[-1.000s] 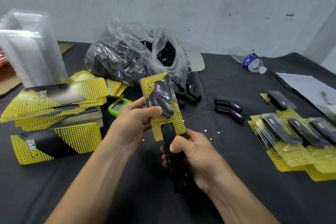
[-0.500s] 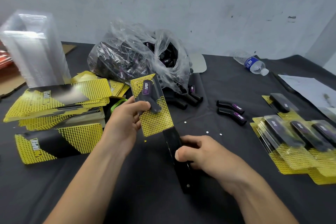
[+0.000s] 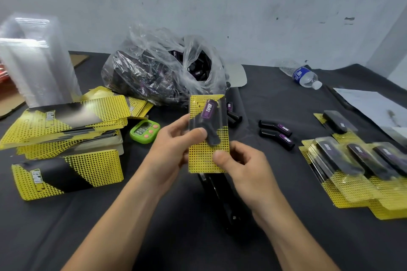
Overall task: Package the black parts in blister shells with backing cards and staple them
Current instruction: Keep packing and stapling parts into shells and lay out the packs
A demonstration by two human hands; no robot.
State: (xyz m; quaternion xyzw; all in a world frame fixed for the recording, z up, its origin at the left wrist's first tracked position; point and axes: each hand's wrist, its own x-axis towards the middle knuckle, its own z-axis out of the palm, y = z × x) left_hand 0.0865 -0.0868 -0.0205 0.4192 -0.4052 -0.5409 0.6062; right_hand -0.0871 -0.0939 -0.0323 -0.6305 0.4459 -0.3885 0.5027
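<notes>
Blister pack (image 3: 206,156) in left hand (image 3: 174,145) and right hand (image 3: 244,165) — stapler (image 3: 222,200) beneath.

The word "TAPER" is printed in white on the purple label of the black part (image 3: 208,114) in the blister pack (image 3: 204,158). The same marking appears on two loose parts (image 3: 276,127) and on one bagged part (image 3: 197,73). The water bottle label (image 3: 300,75) is illegible.

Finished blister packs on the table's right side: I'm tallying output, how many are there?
4. One finished yellow-card blister pack lies at the back; the leftmost pack, middle pack and rightmost pack overlap in a row in front. Others may be hidden beneath or off-frame.
</notes>
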